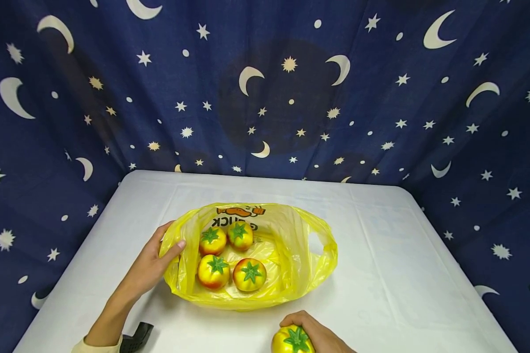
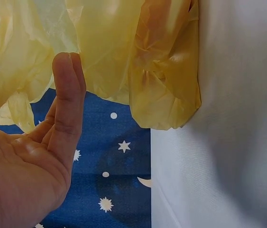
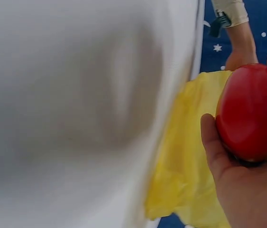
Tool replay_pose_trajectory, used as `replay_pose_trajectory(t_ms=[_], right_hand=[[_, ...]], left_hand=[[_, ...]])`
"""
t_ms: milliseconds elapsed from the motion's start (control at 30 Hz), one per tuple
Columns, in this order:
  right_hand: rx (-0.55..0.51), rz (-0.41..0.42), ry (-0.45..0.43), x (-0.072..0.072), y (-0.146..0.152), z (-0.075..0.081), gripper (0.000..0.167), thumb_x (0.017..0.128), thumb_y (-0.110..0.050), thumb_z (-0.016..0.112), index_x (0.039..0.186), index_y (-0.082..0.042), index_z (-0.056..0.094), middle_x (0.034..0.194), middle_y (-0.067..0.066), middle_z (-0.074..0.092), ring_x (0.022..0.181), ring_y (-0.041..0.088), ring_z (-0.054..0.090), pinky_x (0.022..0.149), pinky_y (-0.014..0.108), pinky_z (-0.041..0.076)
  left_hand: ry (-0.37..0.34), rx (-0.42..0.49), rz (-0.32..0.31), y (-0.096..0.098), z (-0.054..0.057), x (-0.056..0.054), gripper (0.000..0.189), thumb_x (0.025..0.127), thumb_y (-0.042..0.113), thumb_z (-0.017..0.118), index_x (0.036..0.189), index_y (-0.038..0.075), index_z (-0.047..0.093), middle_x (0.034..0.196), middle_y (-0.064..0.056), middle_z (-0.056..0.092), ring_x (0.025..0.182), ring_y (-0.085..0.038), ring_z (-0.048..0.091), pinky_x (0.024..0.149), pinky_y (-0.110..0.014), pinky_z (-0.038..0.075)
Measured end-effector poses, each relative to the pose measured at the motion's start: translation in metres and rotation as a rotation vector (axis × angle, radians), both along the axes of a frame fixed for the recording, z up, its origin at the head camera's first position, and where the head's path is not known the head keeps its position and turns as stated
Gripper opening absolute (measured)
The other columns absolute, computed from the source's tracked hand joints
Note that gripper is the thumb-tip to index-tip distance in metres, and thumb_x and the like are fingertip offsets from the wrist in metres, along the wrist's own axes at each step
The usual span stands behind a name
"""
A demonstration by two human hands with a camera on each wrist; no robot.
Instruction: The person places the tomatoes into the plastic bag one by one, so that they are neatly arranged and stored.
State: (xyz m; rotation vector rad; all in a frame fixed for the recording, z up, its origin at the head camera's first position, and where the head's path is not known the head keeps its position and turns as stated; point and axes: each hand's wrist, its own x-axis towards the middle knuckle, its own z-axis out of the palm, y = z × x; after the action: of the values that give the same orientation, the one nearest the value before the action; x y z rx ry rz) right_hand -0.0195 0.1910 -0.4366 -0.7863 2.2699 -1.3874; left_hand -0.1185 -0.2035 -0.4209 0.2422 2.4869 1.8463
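Note:
A yellow plastic bag [image 1: 291, 279] stands wide-mouthed on the white table, printed with dark letters and an orange figure on its far inner wall. Several yellow-red tomatoes [image 1: 249, 274] with green star-shaped tops lie inside, mostly in its left half. My left hand [image 1: 147, 267] pinches the bag's left edge, thumb over the rim and fingers against the outside. In the left wrist view those fingers [image 2: 67, 104] stretch up along the thin plastic. Near the front of the table, my right hand [image 1: 320, 336] grips another tomato [image 1: 291, 340], whose glossy red underside shows in the right wrist view.
The white-covered table [image 1: 380, 264] extends around the bag. A dark blue curtain [image 1: 291, 98] with moons and stars hangs behind and at both sides. A black device [image 1: 137, 337] is by my left wrist.

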Motion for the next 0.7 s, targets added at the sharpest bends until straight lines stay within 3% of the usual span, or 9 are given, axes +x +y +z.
replay_pose_trajectory(t_ms=[200, 300, 433, 567, 700], right_hand=[[0.003, 0.094, 0.128, -0.006, -0.006, 0.018, 0.056, 0.091, -0.027, 0.078, 0.138, -0.024, 0.048, 0.122, -0.006, 0.054, 0.101, 0.005, 0.057, 0.081, 0.026, 0.053], [0.021, 0.137, 0.123, -0.01, -0.009, 0.03, 0.057, 0.092, -0.03, 0.076, 0.14, -0.028, 0.047, 0.129, -0.007, 0.052, 0.107, 0.007, 0.056, 0.088, 0.027, 0.052], [0.021, 0.184, 0.136, -0.015, -0.014, 0.045, 0.059, 0.091, -0.032, 0.077, 0.141, -0.029, 0.045, 0.133, -0.007, 0.051, 0.11, 0.009, 0.055, 0.093, 0.029, 0.051], [-0.004, 0.221, 0.21, -0.021, -0.02, 0.06, 0.063, 0.09, -0.032, 0.079, 0.142, -0.028, 0.043, 0.132, -0.008, 0.051, 0.112, 0.01, 0.055, 0.096, 0.03, 0.051], [-0.026, 0.257, 0.379, -0.029, -0.027, 0.072, 0.067, 0.087, -0.034, 0.081, 0.141, -0.019, 0.044, 0.133, -0.003, 0.053, 0.115, 0.012, 0.056, 0.098, 0.031, 0.05]], left_hand=[[0.008, -0.008, 0.002, 0.0, 0.0, 0.0, 0.058, 0.105, 0.023, 0.058, 0.153, 0.004, 0.03, 0.131, -0.022, 0.055, 0.096, -0.019, 0.064, 0.082, -0.024, 0.054], [0.007, -0.01, 0.0, 0.0, 0.001, 0.0, 0.058, 0.105, 0.023, 0.058, 0.153, 0.004, 0.03, 0.132, -0.022, 0.054, 0.096, -0.019, 0.064, 0.082, -0.024, 0.054], [0.013, -0.01, -0.001, 0.0, 0.001, 0.0, 0.059, 0.105, 0.022, 0.058, 0.153, 0.003, 0.03, 0.132, -0.023, 0.054, 0.096, -0.019, 0.064, 0.083, -0.023, 0.053], [0.014, -0.011, -0.003, 0.0, 0.0, 0.0, 0.059, 0.105, 0.022, 0.057, 0.153, 0.003, 0.029, 0.131, -0.023, 0.055, 0.095, -0.019, 0.065, 0.082, -0.024, 0.054], [0.009, -0.009, -0.006, 0.0, 0.0, 0.0, 0.06, 0.105, 0.023, 0.057, 0.154, 0.003, 0.028, 0.13, -0.023, 0.055, 0.094, -0.02, 0.065, 0.081, -0.025, 0.055]])
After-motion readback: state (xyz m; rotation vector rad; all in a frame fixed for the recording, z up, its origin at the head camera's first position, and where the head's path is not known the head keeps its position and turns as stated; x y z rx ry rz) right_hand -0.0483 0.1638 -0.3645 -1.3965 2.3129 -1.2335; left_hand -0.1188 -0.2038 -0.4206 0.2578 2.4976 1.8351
